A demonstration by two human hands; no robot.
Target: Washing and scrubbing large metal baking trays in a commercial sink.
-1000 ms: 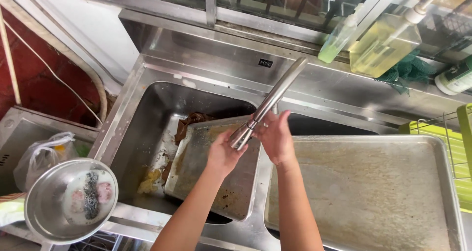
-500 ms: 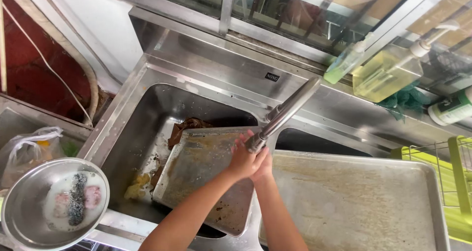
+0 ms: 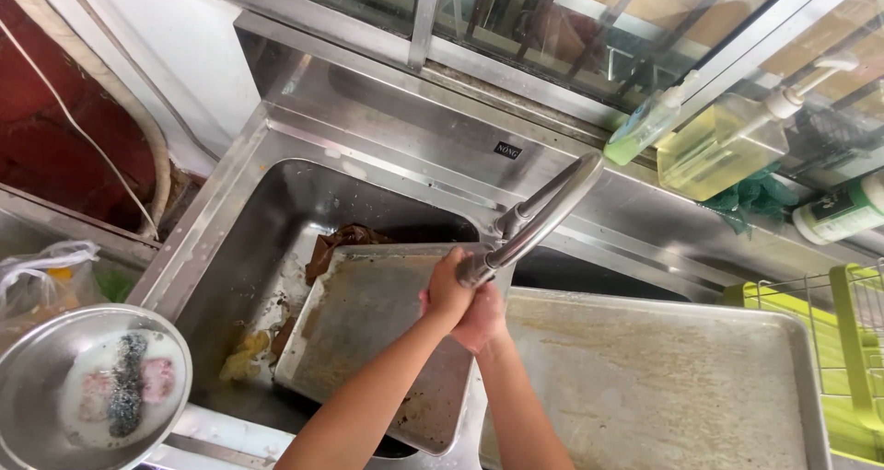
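We see both hands pressed together just under the mouth of the faucet (image 3: 539, 221): the left hand (image 3: 448, 289) lies curled over the right hand (image 3: 481, 321), fingers folded in on each other, and neither has hold of any object, so we read them as meeting there because that is where water would fall, though we cannot tell whether any is running. The long steel spout is swung out from its base at the sink's back wall so that its end hangs over the divider between the two basins, right above the hands. Directly beneath them a dirty baking tray (image 3: 373, 336) leans tilted inside the left basin of the sink (image 3: 230, 240), one edge propped up on the divider, a slant that would let runoff drain down toward the food scraps (image 3: 244, 359) gathered at the basin floor. To the right a larger tray (image 3: 663, 387) lies flat across the other basin, covering it. Along the window ledge behind stand a soap dispenser (image 3: 727, 143) and a spray bottle (image 3: 649, 125), within reach of the sink. At far left a metal bowl (image 3: 87, 396) holds scrubbing pads, and a green dish rack (image 3: 829, 359) stands at the right edge.
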